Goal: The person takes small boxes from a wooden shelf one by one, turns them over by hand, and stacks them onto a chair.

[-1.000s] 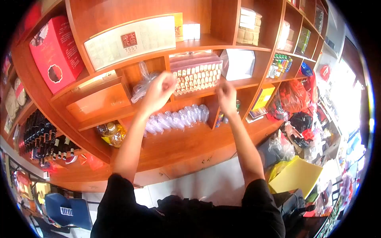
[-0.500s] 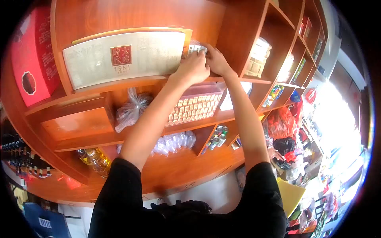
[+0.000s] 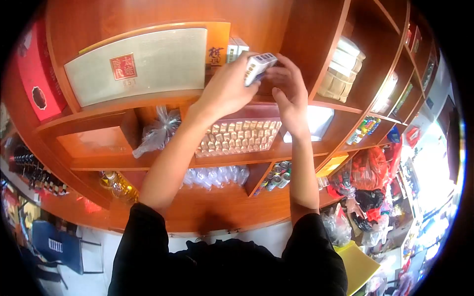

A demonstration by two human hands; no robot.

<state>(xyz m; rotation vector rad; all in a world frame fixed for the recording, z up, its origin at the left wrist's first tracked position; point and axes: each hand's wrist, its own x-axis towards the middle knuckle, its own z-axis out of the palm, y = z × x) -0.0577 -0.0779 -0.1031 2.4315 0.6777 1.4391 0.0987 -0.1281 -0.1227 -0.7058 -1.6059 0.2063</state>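
Observation:
A small white box with dark printing (image 3: 256, 68) is gripped in my left hand (image 3: 228, 86), in front of the upper shelf. My right hand (image 3: 290, 96) is just to the right of the box, with its fingers apart and nothing in it. Behind my left hand, more white boxes (image 3: 237, 48) stand beside a yellow panel (image 3: 217, 44). Left of them leans a wide pale box with a red square label (image 3: 138, 66). Below my hands, a case of rows of gold-coloured pieces (image 3: 239, 137) sits in the middle compartment.
A red box (image 3: 42, 79) stands at the far left. A tied plastic bag (image 3: 160, 129), cans (image 3: 279, 175), oil bottles (image 3: 118, 186) and clear wrapped items (image 3: 215, 176) fill lower compartments. Red bags (image 3: 369, 167) and a yellow board (image 3: 358, 266) lie at the right, a blue chair (image 3: 57, 245) at lower left.
Both hands reached up to the upper shelf, then drew apart. A white box has come off the shelf in my left hand, and my right hand has opened beside it.

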